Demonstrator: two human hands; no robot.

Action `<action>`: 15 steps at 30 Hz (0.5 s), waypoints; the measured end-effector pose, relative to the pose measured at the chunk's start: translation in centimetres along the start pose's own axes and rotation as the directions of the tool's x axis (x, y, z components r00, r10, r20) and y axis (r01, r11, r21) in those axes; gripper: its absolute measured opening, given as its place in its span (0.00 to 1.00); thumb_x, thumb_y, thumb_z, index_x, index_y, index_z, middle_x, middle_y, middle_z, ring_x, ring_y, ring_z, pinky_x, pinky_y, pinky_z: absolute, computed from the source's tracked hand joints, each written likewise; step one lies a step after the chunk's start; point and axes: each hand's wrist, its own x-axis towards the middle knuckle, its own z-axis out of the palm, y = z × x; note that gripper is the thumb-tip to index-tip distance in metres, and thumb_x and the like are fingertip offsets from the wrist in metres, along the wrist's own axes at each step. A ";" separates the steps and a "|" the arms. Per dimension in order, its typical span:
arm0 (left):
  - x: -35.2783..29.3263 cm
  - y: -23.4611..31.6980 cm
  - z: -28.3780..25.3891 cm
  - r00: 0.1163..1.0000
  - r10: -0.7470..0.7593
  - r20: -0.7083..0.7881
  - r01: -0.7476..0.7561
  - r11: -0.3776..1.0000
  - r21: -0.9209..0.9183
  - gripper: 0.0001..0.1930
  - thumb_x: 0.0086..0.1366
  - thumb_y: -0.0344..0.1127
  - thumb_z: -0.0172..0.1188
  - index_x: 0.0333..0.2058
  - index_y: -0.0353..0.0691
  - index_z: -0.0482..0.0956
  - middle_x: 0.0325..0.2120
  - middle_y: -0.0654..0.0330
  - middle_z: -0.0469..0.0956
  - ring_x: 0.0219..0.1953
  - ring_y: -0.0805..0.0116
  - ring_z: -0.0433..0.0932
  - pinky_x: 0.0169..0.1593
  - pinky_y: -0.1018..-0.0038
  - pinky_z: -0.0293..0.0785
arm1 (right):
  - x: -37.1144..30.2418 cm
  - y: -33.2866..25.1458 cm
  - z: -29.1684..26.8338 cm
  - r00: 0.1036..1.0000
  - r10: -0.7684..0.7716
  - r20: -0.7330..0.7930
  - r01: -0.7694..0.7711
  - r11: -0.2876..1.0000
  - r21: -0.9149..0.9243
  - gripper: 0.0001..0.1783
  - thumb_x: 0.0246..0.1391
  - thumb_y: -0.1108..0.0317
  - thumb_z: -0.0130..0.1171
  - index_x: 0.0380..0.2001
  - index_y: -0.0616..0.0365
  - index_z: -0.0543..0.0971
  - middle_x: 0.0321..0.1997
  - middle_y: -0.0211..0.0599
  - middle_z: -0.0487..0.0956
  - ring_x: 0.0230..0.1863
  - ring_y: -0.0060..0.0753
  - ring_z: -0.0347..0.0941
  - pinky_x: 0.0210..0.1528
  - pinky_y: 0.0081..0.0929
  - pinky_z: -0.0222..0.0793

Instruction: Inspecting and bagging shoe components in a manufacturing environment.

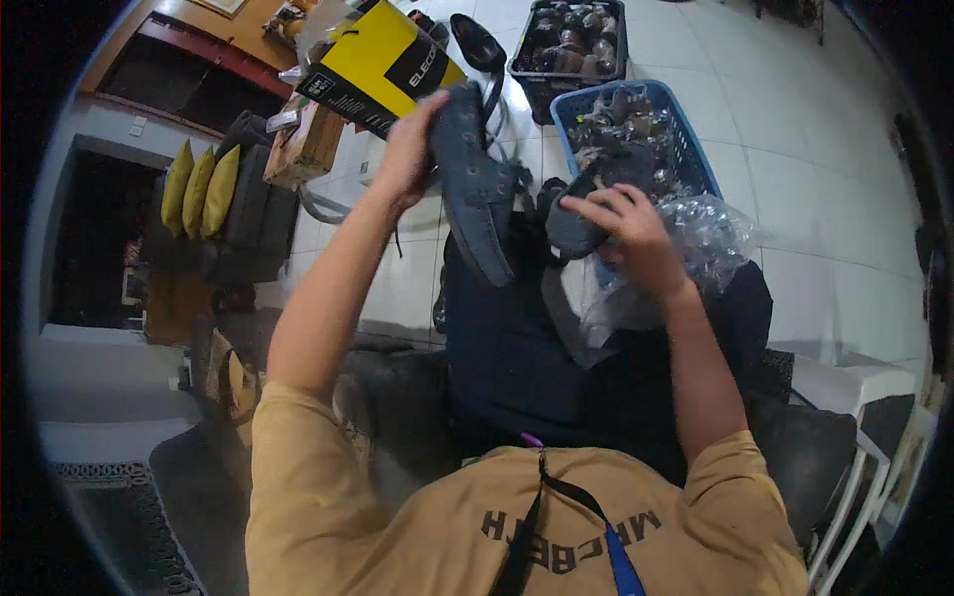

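Note:
My left hand (410,149) grips a dark grey shoe (469,184) with eyelets along its side. Its heel end is up by my fingers, and its toe hangs down toward my lap. In my right hand (636,236) is a second dark shoe (576,223), apart from the first, with my fingers lying across it. A crumpled clear plastic bag (706,238) rests by my right wrist, over my right leg. What my left fingers do behind the first shoe is hidden.
Beyond my right hand, a blue plastic basket (708,159) holds several wrapped items. A black crate (517,68) stands behind it. A yellow and black box (373,55) lies ahead to the left, near a cardboard box (303,144). A white chair (845,387) is at my right.

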 end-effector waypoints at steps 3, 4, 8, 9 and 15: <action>2.6 -2.2 0.6 0.984 -0.147 0.101 0.136 0.985 0.108 0.20 0.63 0.47 0.59 0.45 0.37 0.79 0.33 0.63 0.80 0.35 0.75 0.77 0.43 0.74 0.72 | -0.5 -0.1 1.5 0.998 -0.038 0.046 0.043 0.994 -0.103 0.35 0.42 0.83 0.56 0.54 0.37 0.77 0.46 0.33 0.75 0.50 0.38 0.73 0.61 0.45 0.63; 2.6 -1.9 1.3 0.970 -0.180 0.164 0.148 0.970 0.194 0.20 0.63 0.48 0.58 0.45 0.37 0.80 0.32 0.63 0.80 0.34 0.75 0.77 0.42 0.73 0.73 | -0.8 -0.5 1.7 0.991 -0.099 0.086 0.109 0.988 -0.112 0.34 0.43 0.83 0.56 0.54 0.37 0.77 0.48 0.32 0.74 0.52 0.36 0.72 0.63 0.46 0.62; 4.0 -3.5 4.1 0.951 -0.216 0.221 0.135 0.933 0.333 0.21 0.63 0.50 0.57 0.43 0.37 0.81 0.33 0.61 0.81 0.36 0.73 0.79 0.39 0.71 0.75 | -1.1 -1.8 1.7 0.972 -0.163 0.168 0.181 0.979 -0.097 0.29 0.49 0.80 0.51 0.52 0.37 0.79 0.53 0.32 0.72 0.55 0.31 0.71 0.67 0.50 0.56; 4.7 -4.7 4.3 0.950 -0.215 0.225 0.120 0.920 0.373 0.21 0.63 0.51 0.57 0.42 0.37 0.81 0.33 0.60 0.81 0.36 0.71 0.79 0.39 0.72 0.75 | -1.0 -2.1 1.8 0.973 -0.184 0.140 0.196 0.978 -0.075 0.28 0.50 0.79 0.49 0.51 0.37 0.79 0.53 0.33 0.72 0.55 0.31 0.71 0.68 0.51 0.55; 4.0 -7.3 4.6 0.840 -0.501 0.208 0.497 0.864 0.076 0.27 0.63 0.60 0.54 0.40 0.37 0.80 0.31 0.56 0.82 0.29 0.64 0.81 0.40 0.72 0.77 | -1.4 -2.2 2.2 0.983 -0.101 0.157 0.102 0.995 0.002 0.30 0.47 0.81 0.47 0.50 0.38 0.80 0.55 0.37 0.72 0.54 0.36 0.72 0.68 0.53 0.52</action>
